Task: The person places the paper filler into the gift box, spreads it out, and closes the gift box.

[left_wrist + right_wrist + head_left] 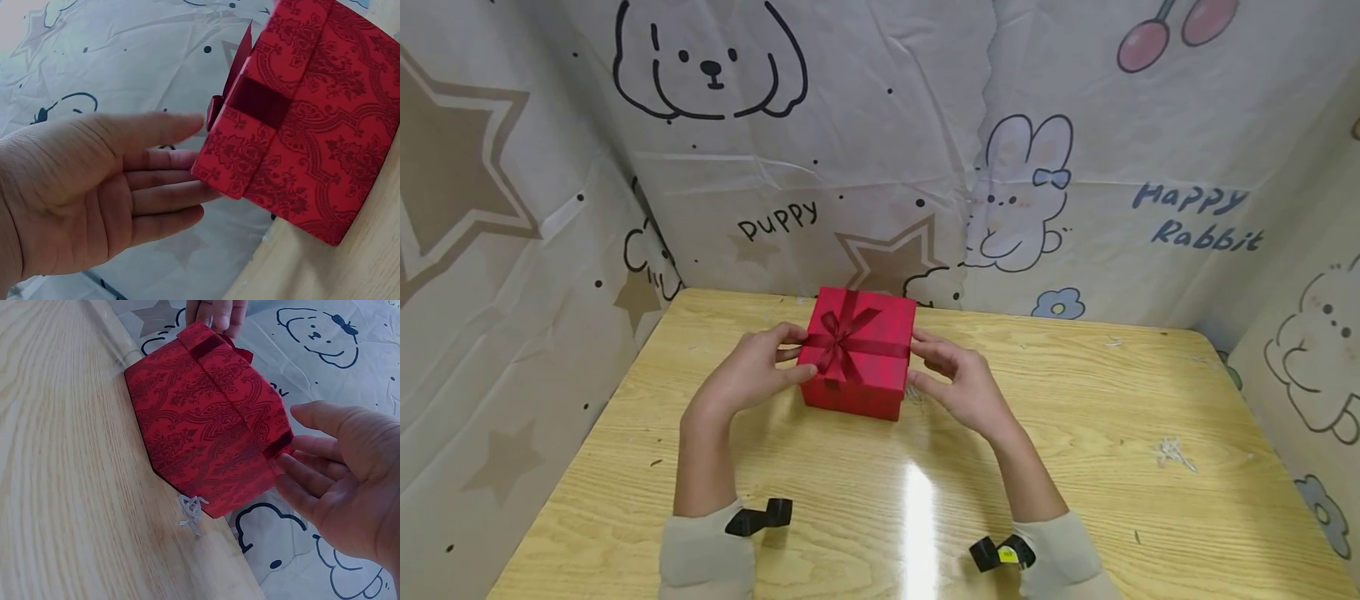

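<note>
A red gift box [857, 352] with a darker floral pattern stands on the table near its back edge, lid on. Across the lid runs a dark red ribbon tied in a bow [838, 337]. My left hand [758, 367] is at the box's left side, its thumb by the front corner of the lid and its fingers at the lid's edge. On the opposite side, my right hand [958, 379] has its fingertips right at the lid's edge, as the right wrist view also shows. The fingers of both hands are fairly straight and relaxed.
The box stands on a wooden table [820, 500]. White shreds [190, 509] lie beside the box, and another white scrap [1175, 454] is at the right. A printed cloth [880, 125] hangs behind and along both sides of the table.
</note>
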Tool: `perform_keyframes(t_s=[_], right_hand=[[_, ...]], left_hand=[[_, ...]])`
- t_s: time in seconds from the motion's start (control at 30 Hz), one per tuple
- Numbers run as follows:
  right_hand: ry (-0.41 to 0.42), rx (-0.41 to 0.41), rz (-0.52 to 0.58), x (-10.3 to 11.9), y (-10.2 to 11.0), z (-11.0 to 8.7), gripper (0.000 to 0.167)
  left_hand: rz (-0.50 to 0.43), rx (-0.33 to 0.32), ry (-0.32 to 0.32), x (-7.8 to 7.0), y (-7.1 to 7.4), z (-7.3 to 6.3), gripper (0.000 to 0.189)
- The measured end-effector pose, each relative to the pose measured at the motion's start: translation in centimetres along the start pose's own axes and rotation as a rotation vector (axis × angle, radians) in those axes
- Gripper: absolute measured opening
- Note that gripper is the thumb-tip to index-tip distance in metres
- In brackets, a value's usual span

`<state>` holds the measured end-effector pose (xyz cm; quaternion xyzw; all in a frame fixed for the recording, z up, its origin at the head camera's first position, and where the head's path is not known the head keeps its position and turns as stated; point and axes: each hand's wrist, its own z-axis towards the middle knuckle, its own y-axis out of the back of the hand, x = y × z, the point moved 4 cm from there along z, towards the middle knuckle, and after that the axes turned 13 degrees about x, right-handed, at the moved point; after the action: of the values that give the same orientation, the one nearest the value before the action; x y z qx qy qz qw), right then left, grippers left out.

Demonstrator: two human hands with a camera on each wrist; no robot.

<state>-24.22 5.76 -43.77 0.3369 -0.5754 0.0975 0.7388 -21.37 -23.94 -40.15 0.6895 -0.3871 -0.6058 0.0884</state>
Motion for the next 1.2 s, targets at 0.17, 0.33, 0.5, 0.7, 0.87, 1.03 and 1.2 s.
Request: perform_keyframes(t_s=[0.17, 0.33, 0.5, 0.7, 0.87, 1.03, 1.2], right_hand=[[-0.014, 0.010, -0.016, -0.3, -0.1, 0.0, 0.044], [-0.023, 0.032, -0.015, -0.6, -0.2, 0.3, 0.044], [-0.031, 0.027, -0.006, -0.8, 0.1, 0.1, 0.041], [-0.103, -0.050, 0.009, -1.3, 1.8, -0.6, 0.042], [-0.183, -0.100, 0.038, -2.2, 4.1, -1.6, 0.042], [-0.228, -0.087, 0.034, -3.0, 6.4, -2.8, 0.047], [-0.246, -0.094, 0.011, -3.4, 7.7, -3.8, 0.046]], left_hand=[[0.026, -0.021, 0.020, -0.2, -0.4, 0.4, 0.042], [0.094, -0.034, 0.039, -0.7, -0.5, 0.7, 0.041], [0.083, -0.024, 0.032, -0.6, -0.9, 0.9, 0.043], [0.062, -0.005, -0.029, -1.6, -2.3, 2.1, 0.045], [0.050, 0.012, -0.077, -3.0, -4.1, 3.2, 0.047], [0.061, -0.004, -0.105, -4.3, -5.9, 4.2, 0.050], [0.048, -0.010, -0.125, -5.0, -7.3, 5.2, 0.050]])
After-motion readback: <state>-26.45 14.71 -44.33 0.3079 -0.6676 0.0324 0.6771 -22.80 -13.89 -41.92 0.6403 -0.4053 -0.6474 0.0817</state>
